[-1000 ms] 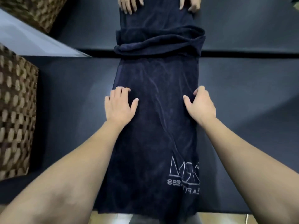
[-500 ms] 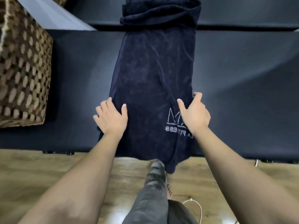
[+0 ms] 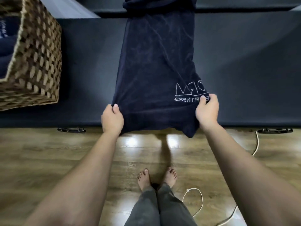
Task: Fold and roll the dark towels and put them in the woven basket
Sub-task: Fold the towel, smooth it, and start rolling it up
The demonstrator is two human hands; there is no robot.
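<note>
A dark navy towel (image 3: 156, 59) with a white stitched logo lies lengthwise on the dark table (image 3: 244, 62), its near end hanging over the table's front edge. My left hand (image 3: 112, 119) grips the towel's near left edge, thumb on top. My right hand (image 3: 206, 110) pinches the near right edge beside the logo. The towel's far end is bunched in a fold at the top of the view. The woven basket (image 3: 35, 59) stands on the table at the left, with dark towel fabric showing inside it.
Below the table's front edge is a wooden floor (image 3: 48, 152), where my bare feet (image 3: 156, 178) stand. A white cord (image 3: 195, 199) loops on the floor at the right. Black hinges (image 3: 70, 130) sit along the table edge.
Both hands slid down the towel from its middle to its near end and closed on its edges. My view tilted down, bringing the floor and my feet into sight.
</note>
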